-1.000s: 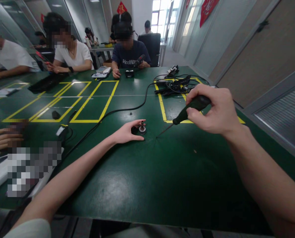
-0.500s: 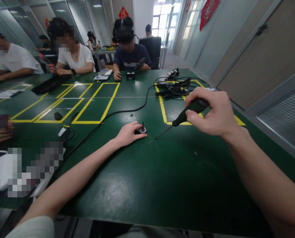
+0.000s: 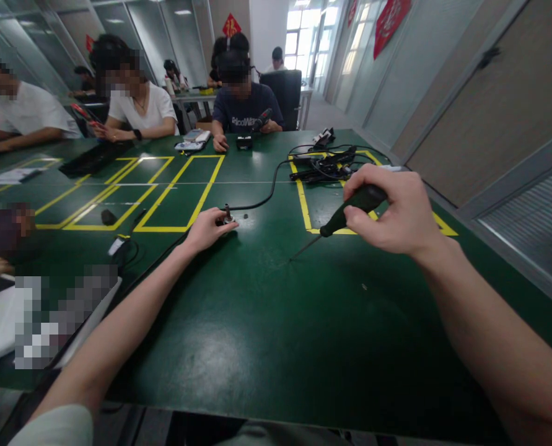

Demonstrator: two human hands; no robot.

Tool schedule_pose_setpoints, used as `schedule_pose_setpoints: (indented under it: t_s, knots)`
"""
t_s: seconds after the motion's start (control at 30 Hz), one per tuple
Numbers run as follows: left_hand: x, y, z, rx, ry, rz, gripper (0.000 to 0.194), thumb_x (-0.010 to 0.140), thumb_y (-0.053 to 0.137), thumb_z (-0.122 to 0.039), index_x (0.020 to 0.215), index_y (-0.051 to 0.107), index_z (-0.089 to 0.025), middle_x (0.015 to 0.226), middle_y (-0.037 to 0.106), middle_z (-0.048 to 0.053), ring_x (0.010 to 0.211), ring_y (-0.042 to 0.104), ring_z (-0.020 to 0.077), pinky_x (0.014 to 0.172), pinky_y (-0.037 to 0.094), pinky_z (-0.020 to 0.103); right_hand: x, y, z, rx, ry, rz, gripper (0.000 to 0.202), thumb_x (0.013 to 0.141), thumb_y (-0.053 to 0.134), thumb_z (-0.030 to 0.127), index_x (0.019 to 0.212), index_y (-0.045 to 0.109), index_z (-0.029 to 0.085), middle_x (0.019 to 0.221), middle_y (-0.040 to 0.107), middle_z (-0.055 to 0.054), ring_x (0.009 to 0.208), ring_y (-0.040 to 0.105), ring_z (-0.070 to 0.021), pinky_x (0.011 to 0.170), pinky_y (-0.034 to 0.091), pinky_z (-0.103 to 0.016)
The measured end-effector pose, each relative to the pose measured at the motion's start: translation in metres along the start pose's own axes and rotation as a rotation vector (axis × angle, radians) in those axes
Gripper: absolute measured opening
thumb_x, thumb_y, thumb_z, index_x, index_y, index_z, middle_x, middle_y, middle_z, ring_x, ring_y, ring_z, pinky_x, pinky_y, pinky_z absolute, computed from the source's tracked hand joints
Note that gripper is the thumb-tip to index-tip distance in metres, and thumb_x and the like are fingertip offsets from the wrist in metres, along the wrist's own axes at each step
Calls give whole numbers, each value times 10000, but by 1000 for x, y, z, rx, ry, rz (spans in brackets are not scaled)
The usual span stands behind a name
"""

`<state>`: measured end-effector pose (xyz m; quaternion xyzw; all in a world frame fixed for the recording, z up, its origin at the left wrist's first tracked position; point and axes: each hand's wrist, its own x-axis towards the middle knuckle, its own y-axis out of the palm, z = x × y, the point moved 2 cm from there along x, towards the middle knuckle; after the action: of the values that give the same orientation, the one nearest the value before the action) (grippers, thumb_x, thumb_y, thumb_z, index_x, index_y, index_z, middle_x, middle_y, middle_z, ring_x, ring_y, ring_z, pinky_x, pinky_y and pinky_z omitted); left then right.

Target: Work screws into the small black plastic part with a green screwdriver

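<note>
A small metal part [image 3: 228, 218], with an upright stem on a round base, stands on the green table [image 3: 257, 322]. The fingers of my left hand [image 3: 207, 229] are closed round its left side. My right hand [image 3: 394, 214] grips the dark green handle of a screwdriver [image 3: 354, 209]. Its thin shaft slants down to the left, with the tip at or just above the tabletop, to the right of my left hand.
A black cable [image 3: 257, 203] crosses the table behind my left hand. Black parts and cables [image 3: 326, 166] lie by the yellow tape [image 3: 303, 204] at the back right. A small dark lump [image 3: 109, 217] lies at left. People sit across the table.
My left hand has moved left and away from me, and the small metal part has gone with it. My right hand and the screwdriver have shifted only slightly left.
</note>
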<state>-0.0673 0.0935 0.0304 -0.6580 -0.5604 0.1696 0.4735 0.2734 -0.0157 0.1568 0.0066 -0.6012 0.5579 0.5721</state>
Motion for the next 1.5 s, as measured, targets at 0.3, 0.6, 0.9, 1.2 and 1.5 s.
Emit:
schedule_pose_setpoints:
  t_s: [0.3, 0.6, 0.9, 1.2, 1.5]
  knots:
    - [-10, -64, 73, 303, -459, -216, 377, 867, 686, -555, 877, 768, -187, 842, 744, 126, 821, 652, 298, 656, 392, 338, 0, 1, 2, 10, 30, -11, 75, 662, 577, 280, 717, 537, 248, 604, 561, 30, 519, 484, -130, 543, 415, -293]
    - [-29, -62, 85, 414, -563, -214, 425, 884, 642, -591, 877, 745, -179, 914, 739, 206, 891, 680, 393, 671, 418, 394, -1, 0, 3, 1, 41, -3, 60, 674, 563, 277, 723, 540, 252, 616, 583, 28, 532, 495, -136, 557, 412, -298]
    - [-22, -99, 64, 512, -721, 55, 600, 826, 693, -725, 957, 736, -141, 859, 741, 144, 938, 702, 392, 698, 470, 348, 1, -2, 2, 27, 41, 46, 78, 678, 585, 281, 725, 539, 238, 648, 610, 22, 550, 506, -129, 574, 420, -288]
    - [-13, -112, 44, 467, -799, 257, 290, 888, 711, -421, 968, 821, -165, 800, 806, 65, 735, 739, 232, 648, 509, 271, 0, -4, 6, 9, 0, 36, 64, 691, 572, 268, 739, 554, 230, 659, 631, 10, 552, 530, -131, 563, 432, -284]
    - [-13, -132, 37, 303, -859, 135, 254, 780, 720, -348, 921, 790, -149, 804, 804, 79, 778, 768, 251, 672, 580, 282, -1, -3, 5, -7, -39, 2, 63, 704, 559, 279, 735, 552, 225, 648, 621, 10, 532, 523, -124, 552, 438, -284]
